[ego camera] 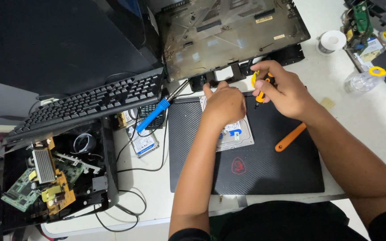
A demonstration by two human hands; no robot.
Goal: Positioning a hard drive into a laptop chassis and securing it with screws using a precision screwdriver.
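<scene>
Left hand: curled loosely, fingers folded down onto the upper end of a silver hard drive, thumb raised toward the rear. It presses or steadies the drive; a firm grasp cannot be confirmed, as the hand covers the contact area.

Right hand: closed around a small screwdriver with a yellow and black handle, held near upright between thumb and fingers, tip pointing down just beside the drive's upper right corner. Whether the tip touches a screw cannot be told.

The hard drive lies flat on a closed black laptop with a ribbed lid and a red emblem, which rests on the white tabletop directly in front of the person. An orange pry tool lies on the lid to the right of the drive, apart from both hands.

Behind the hands, a detached laptop bottom cover sits inner face up. A soldering iron with a blue handle lies left of the laptop, near a second hard drive. Further left: a black keyboard propped over an opened device with exposed circuit boards. At the right rear stand a roll of solder wire and a clear bottle with a yellow cap.
</scene>
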